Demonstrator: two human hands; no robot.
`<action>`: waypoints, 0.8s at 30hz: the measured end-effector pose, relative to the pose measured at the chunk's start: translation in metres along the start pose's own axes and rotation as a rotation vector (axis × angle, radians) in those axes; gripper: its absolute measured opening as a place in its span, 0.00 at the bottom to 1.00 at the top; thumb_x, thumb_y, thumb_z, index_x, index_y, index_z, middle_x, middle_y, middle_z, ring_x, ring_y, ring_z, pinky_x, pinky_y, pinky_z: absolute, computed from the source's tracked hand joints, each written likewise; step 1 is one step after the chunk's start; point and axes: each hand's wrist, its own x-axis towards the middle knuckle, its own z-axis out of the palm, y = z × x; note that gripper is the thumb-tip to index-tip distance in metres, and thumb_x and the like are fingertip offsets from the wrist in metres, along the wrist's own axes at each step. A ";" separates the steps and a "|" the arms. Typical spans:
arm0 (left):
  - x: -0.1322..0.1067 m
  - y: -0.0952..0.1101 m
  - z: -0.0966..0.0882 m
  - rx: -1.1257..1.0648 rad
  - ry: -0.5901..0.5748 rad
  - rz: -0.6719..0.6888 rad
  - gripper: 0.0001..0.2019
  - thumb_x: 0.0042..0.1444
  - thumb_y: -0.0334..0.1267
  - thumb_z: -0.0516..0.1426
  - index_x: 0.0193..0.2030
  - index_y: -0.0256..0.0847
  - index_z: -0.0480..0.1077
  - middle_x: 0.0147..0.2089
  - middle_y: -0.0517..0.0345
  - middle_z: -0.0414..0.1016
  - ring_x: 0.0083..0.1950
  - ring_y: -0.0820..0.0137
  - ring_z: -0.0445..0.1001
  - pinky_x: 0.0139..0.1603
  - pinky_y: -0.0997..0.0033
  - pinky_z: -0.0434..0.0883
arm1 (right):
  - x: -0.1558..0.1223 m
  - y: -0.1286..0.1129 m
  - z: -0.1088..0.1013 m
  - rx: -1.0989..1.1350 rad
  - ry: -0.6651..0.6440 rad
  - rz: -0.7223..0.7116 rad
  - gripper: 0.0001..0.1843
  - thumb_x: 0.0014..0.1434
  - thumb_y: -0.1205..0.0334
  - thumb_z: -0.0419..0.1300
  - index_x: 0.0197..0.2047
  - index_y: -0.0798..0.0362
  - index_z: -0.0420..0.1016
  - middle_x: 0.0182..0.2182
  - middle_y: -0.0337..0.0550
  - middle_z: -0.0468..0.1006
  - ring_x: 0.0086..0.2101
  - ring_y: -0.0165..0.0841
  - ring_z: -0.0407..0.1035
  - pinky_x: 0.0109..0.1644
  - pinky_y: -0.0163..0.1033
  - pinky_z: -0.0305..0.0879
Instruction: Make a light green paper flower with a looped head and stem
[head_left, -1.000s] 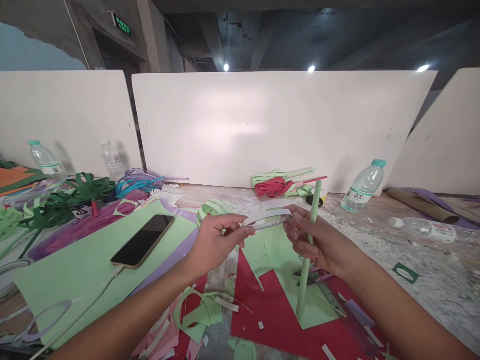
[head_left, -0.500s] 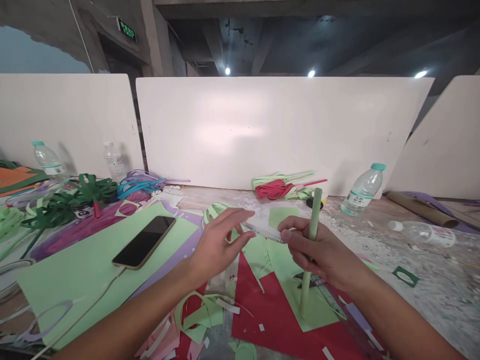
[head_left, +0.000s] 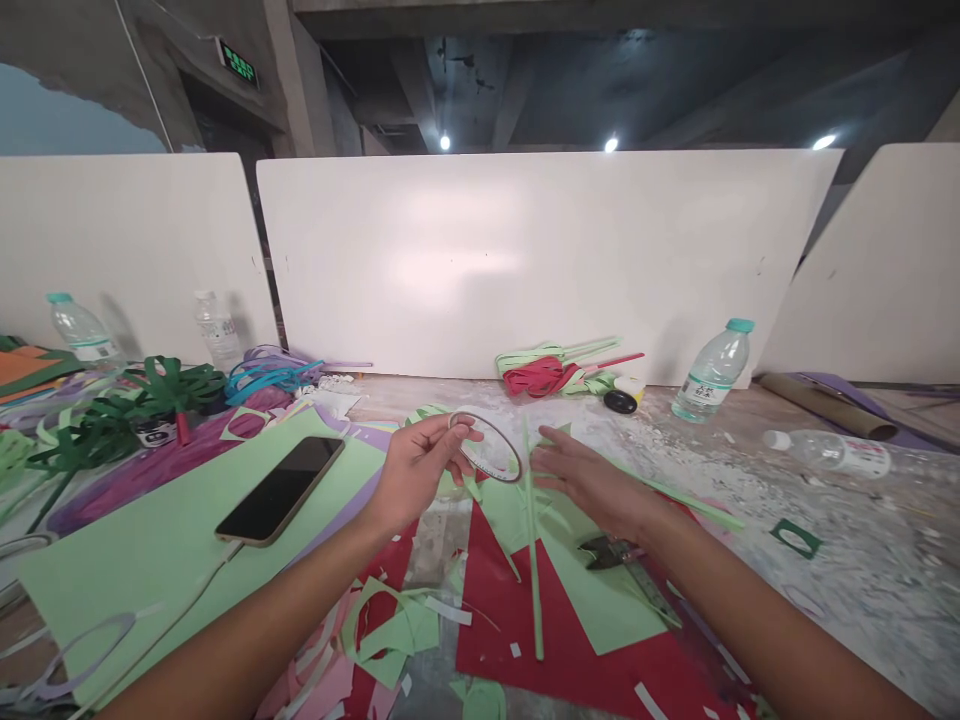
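My left hand (head_left: 420, 465) pinches a thin ring-shaped roll of tape (head_left: 517, 462) by its left side, with small print along the ring. Just to the right, my right hand (head_left: 589, 480) has its fingers stretched out and grips nothing. A slim light green paper tube (head_left: 534, 570) reaches from beside those fingertips down over red paper (head_left: 555, 650); whether they touch it I cannot tell. Under the right forearm lie a light green paper sheet (head_left: 600, 610) and a dark-tipped tool (head_left: 604, 553), partly hidden.
A phone (head_left: 281, 490) with a cable lies on a large green sheet (head_left: 135, 560) at left. Red and green paper strip bundles (head_left: 540, 375) lie by the white panel (head_left: 375, 260). Water bottles (head_left: 712, 372) stand at both sides. Green and pink scraps (head_left: 405, 635) litter the front.
The tape roll has passed from my right hand to my left. My right hand has let go of the green tube and opened; the tube now sits further left.
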 end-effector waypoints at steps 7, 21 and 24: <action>-0.001 -0.011 0.005 -0.044 -0.131 -0.113 0.17 0.55 0.49 0.56 0.37 0.33 0.70 0.40 0.49 0.76 0.24 0.75 0.72 0.24 0.74 0.70 | -0.029 -0.024 0.020 -0.382 -0.146 -0.390 0.19 0.62 0.45 0.49 0.40 0.49 0.72 0.39 0.43 0.74 0.41 0.38 0.66 0.46 0.40 0.61; -0.012 -0.004 0.002 0.635 -0.388 0.475 0.10 0.59 0.38 0.54 0.42 0.43 0.76 0.38 0.53 0.76 0.37 0.70 0.73 0.38 0.72 0.68 | -0.029 -0.020 0.013 -0.556 -0.444 -0.114 0.17 0.56 0.49 0.58 0.23 0.53 0.68 0.18 0.34 0.58 0.20 0.25 0.48 0.23 0.34 0.43; -0.012 -0.002 0.002 0.647 -0.444 0.416 0.10 0.58 0.40 0.55 0.42 0.44 0.77 0.37 0.53 0.76 0.36 0.69 0.73 0.36 0.72 0.67 | -0.029 -0.019 0.013 -0.551 -0.506 -0.113 0.17 0.56 0.50 0.57 0.23 0.53 0.68 0.18 0.35 0.62 0.20 0.25 0.49 0.22 0.34 0.43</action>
